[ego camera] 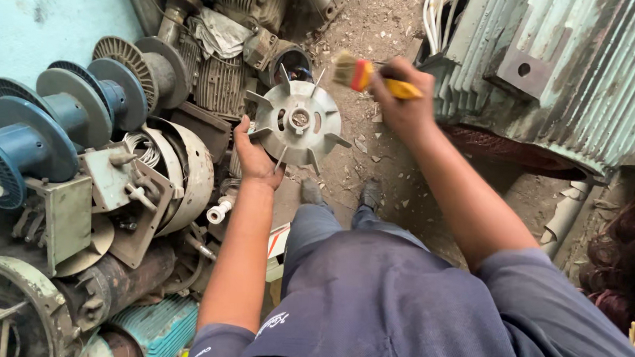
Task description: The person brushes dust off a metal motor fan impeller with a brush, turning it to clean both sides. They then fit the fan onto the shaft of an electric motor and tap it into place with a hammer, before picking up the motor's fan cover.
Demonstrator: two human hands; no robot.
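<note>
Along the left edge of the floor, against a pale blue wall (44, 12), lie blue-grey motor rotors with disc-shaped ends (52, 125), and below them a heap of grey housings, brackets and a curved metal cover (191, 175). In the bottom left corner sit a round end shield with spokes (6, 307) and a teal ribbed motor body (154, 326). Just right of this heap, the left hand (255, 157) grips the lower left rim of a grey metal cooling fan (297, 121), fingers closed around its edge; the fan is held up above the dirt floor (383, 30), face toward the camera, its straight blades radiating from a round hub with a central bore. Behind the fan, near the top of the pile, lie more ribbed castings and a crumpled rag (220, 32). Below the fan, the person's two dark shoes (342, 193) stand on the floor, with blue-grey trousers (398, 299) filling the lower middle. To the right of the fan, the right hand (403, 100) is closed around a yellow-handled paintbrush (370, 78) with a red band and pale bristles, the bristles pointing left and just beside the fan's upper right blades; whether they touch cannot be told. Farther right, a large pale green ribbed motor casing (576, 76) fills the top right corner, with white cables (436, 18) at its left side and dark reddish wire coils (625, 260) by the right edge.
</note>
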